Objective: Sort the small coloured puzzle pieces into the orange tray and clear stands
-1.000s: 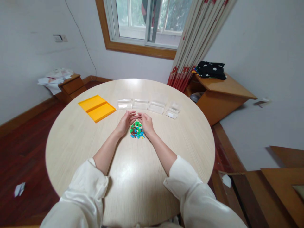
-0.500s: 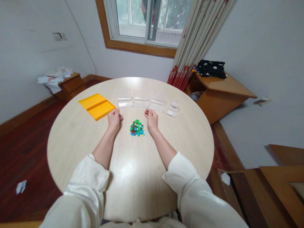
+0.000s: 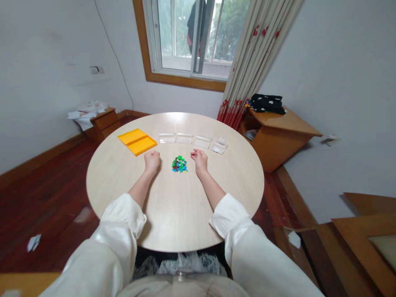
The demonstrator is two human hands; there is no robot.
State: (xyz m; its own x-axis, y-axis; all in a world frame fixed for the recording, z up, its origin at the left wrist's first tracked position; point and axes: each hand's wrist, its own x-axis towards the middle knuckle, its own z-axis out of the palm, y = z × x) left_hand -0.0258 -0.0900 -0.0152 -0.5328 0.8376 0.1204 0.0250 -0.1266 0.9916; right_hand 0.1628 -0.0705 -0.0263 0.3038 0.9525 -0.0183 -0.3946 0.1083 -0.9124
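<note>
A small heap of tiny building bricks (image 3: 180, 164), mostly green, blue and brown, lies on the round pale table (image 3: 179, 210) between my hands. To the left of the heap my left hand (image 3: 152, 161) rests closed in a loose fist, with no object showing in it. My right hand (image 3: 199, 160) lies to the right, fingers curled in towards the palm and nothing visible in them. Neither hand touches the bricks. Beyond my left hand sits a yellow two-part tray (image 3: 137, 141).
Clear plastic boxes stand in an arc past the heap: one (image 3: 167, 138) by the tray, a second (image 3: 184, 138), a third (image 3: 202, 142), and a smaller one (image 3: 219, 146) at the right end. A wooden cabinet (image 3: 278, 136) stands right of the table.
The camera view has shifted, so the table sits smaller and its near edge shows. My hands stay on either side of the heap, and the bricks look unmoved.
</note>
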